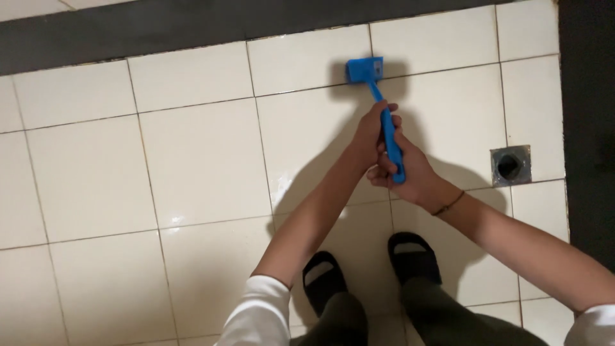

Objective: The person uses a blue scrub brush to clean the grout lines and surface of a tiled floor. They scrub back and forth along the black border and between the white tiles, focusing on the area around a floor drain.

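Light is dim and warm, coming from behind and above the person, so shadows of both arms fall forward across the cream tiled floor (192, 160) toward the blue brush (378, 109). Small glossy glints sit on tiles left of the brush. The picture is slightly soft throughout. Beyond the brush, the dark wall band (160, 32) loses detail.

Glossy cream-tiled floor (192, 160) under me.
I see a blue plastic brush head (365, 69) pressed on a tile near the dark border strip (160, 32), a square metal drain (510, 165) at right, and my black slide sandals (327, 279).
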